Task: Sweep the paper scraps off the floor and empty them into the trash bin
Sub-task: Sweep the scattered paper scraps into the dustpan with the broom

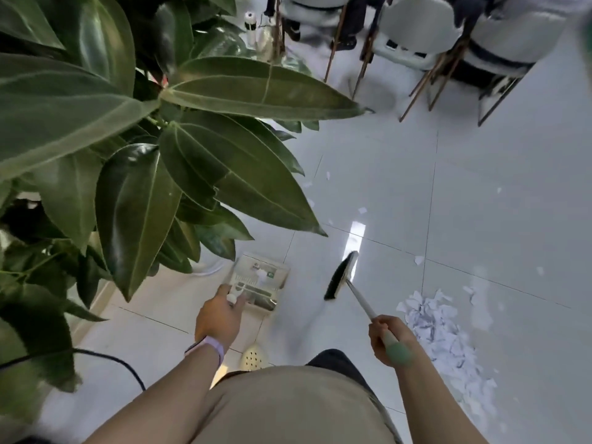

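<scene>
A heap of white paper scraps [439,334] lies on the tiled floor at the lower right, with loose scraps [419,259] scattered farther out. My right hand [386,339] grips the pale, green-ended handle of a broom whose dark head [341,275] hangs just left of the heap, slightly off the floor. My left hand [221,317] holds the white handle of a beige dustpan [259,280], which sits on the floor left of the broom head. No trash bin is in view.
A big potted plant with broad green leaves [128,139] fills the left half, close to the dustpan. Chairs with thin metal legs [416,52] stand at the top right. A black cable [105,358] runs across the floor at the lower left.
</scene>
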Motion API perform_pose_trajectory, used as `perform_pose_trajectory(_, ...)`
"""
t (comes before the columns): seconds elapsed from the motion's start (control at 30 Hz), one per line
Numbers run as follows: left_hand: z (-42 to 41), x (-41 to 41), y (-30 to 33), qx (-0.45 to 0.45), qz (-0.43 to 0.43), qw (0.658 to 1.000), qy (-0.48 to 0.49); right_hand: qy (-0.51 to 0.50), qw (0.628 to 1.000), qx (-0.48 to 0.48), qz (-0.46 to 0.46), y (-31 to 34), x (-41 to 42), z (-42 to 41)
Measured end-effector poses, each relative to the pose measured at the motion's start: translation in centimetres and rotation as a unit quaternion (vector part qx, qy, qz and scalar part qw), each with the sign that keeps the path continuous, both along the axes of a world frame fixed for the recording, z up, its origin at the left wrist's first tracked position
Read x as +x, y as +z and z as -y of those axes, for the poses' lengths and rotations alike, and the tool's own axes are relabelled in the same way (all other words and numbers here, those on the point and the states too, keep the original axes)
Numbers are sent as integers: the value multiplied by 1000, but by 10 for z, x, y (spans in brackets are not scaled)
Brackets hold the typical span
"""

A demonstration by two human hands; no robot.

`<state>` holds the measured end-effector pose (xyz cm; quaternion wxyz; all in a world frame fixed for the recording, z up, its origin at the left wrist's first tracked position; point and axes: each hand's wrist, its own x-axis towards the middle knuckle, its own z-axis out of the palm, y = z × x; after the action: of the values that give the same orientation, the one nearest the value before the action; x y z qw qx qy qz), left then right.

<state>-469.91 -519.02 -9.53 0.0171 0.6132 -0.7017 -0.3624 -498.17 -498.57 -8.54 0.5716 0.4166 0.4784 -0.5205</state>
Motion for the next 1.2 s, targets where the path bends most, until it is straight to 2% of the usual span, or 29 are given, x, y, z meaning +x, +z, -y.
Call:
perform_pose_trajectory(0.2,10,-60,4,12,-10,1000,0,-71,996,17,-43,0,-43,12)
perform_pose_trajectory(0.33,21,-111,2,6,-10,1000,12,-45,992,47,-108,2,-96,29)
perform_pose_trajectory(0.53,32,-209,17,-26,-23,999,19,12,990,44,-131,27,-192,67)
perform_pose_trajectory(0.73,42,-282,34,-48,-16,997,64,54,993,-24,-105,37,-261,109)
perform_pose_trajectory(0.9,70,-321,50,-72,-10,989,126,109,988,-108,-34,33,-298,161)
perform_pose_trajectory(1.07,104,-333,53,-65,-24,974,218,102,975,-196,33,35,-315,226)
perform_pose_trajectory(1.2,133,-332,52,-58,-42,954,292,85,967,-226,81,32,-313,281)
